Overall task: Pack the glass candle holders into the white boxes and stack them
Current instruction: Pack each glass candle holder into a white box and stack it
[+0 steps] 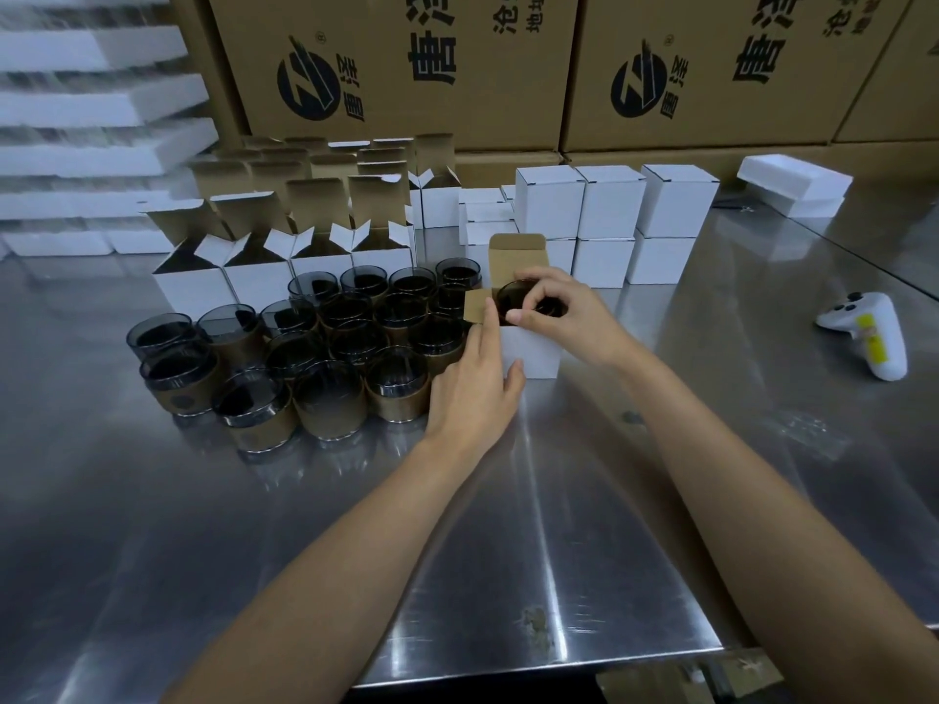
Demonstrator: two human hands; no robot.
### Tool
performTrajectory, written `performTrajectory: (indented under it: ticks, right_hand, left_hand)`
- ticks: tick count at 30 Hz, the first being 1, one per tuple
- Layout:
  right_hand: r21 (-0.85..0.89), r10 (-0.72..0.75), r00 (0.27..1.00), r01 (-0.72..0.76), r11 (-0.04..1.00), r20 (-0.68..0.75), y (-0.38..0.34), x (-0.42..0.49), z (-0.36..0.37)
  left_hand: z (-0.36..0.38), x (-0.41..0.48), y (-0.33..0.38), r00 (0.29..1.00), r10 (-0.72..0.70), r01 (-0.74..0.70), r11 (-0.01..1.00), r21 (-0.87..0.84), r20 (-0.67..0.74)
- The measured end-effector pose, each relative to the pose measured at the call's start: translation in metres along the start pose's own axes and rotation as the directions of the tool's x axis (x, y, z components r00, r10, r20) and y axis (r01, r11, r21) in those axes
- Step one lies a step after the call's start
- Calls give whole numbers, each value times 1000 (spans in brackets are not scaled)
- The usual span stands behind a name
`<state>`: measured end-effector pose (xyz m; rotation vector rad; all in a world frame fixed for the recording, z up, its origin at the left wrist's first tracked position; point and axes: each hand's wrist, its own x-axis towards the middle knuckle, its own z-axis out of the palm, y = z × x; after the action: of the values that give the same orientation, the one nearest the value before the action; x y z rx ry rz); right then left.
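While the left hand (472, 393) steadies an open white box (533, 353) near the middle of the steel table (508, 525), its index finger lies straight up the box's left edge beside the brown side flap. Its thumb presses the near face, and its other fingers are hidden behind the hand. The right hand (559, 309) curls over the mouth of the box, thumb and fingertips pinching the rim of a dark glass candle holder (508, 297) that sits partly down inside. I cannot tell how deep it sits, since the box walls and the hand cover its lower part. The box's far lid flap stands upright.

Left of the box the loose candle holders (330, 348) crowd together, smoky glass with brown sleeves round their lower halves; the marks on the sleeves are too dim to read. Beyond them stands a row of open boxes (254, 276) with flaps up, and more behind that blur into one another. To the far right of those, closed boxes (609, 210) are stacked two high, some lower ones partly hidden behind the upright lid.

A white game controller (869, 332) lies at the right, well apart. A white foam tray (792, 185) sits far right. Brown cartons (406, 68) line the back, their print cut off at the top edge, and the foam stacks (101, 119) at far left are smeared by blur.
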<state>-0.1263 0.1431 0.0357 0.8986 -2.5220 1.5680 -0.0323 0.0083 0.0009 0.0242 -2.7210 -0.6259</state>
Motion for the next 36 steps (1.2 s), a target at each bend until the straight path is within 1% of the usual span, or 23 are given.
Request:
performTrajectory:
  ticks: [4, 8, 9, 10, 11, 12, 13, 14, 15, 16, 17, 18, 20, 24, 26, 28, 30, 33, 36]
  right_hand:
    - [-15, 4, 1000, -4, 1000, 30, 5, 0, 2]
    - [5, -4, 999, 4, 1000, 39, 6, -1, 4]
    - [29, -8, 999, 6, 1000, 40, 6, -1, 4]
    - [75, -15, 1000, 14, 997, 11, 6, -1, 3]
    - [129, -18, 998, 27, 991, -67, 6, -1, 1]
    - [185, 4, 982, 31, 982, -187, 8, 0, 0]
    - [254, 66, 947, 17, 967, -314, 11, 0, -1]
    - [347, 164, 898, -12, 938, -409, 15, -1, -4]
    - [460, 277, 851, -47, 887, -446, 20, -2, -6]
    - [581, 380, 824, -77, 810, -421, 25, -3, -8]
    - [679, 451, 817, -102, 727, -360, 30, -4, -10]
    - [737, 484, 822, -121, 665, -301, 34, -5, -12]
    - [765, 477, 847, -143, 628, -234, 36, -5, -12]
    - [727, 424, 883, -156, 669, -201, 29, -4, 0]
    - [703, 386, 909, -171, 690, -158, 28, -4, 3]
    - [650, 336, 937, -199, 733, -93, 27, -4, 4]
    - [584, 294, 954, -203, 786, -64, 27, -5, 6]
    - [545, 256, 965, -183, 818, -61, 28, -7, 9]
    - [540, 265, 963, -196, 819, -53, 25, -7, 8]
  left_hand:
    - [0, 0, 0, 1000, 3, -3, 1000, -17, 5]
    - [0, -1, -1, 1000, 17, -17, 999, -39, 3]
    - [0, -1, -1, 1000, 19, -19, 999, -40, 1]
    - [0, -1, -1, 1000, 20, -20, 999, -43, -1]
    - [1, -1, -1, 1000, 18, -19, 998, -52, -3]
    - [1, -1, -1, 1000, 10, -11, 998, -69, -4]
    - [1, -2, -2, 1000, -7, 7, 995, -96, -5]
    - [1, -2, -3, 1000, -31, 30, 992, -126, -6]
    - [1, -2, -4, 998, -54, 53, 987, -152, -8]
    - [1, -1, -5, 997, -72, 69, 983, -171, -11]
    - [1, -1, -6, 997, -82, 79, 979, -186, -12]
    - [2, -1, -6, 996, -88, 84, 976, -202, -11]
    - [3, 0, -6, 994, -105, 100, 968, -230, -8]
    - [6, 2, -7, 994, -113, 111, 966, -234, 6]
    - [6, 2, -5, 994, -107, 107, 958, -268, 11]
    - [5, 2, -4, 995, -103, 99, 943, -317, 3]
    - [4, 2, -3, 996, -93, 87, 932, -351, 0]
    - [3, 1, -2, 998, -70, 63, 919, -388, -5]
    - [2, 1, -2, 998, -68, 63, 909, -412, 4]
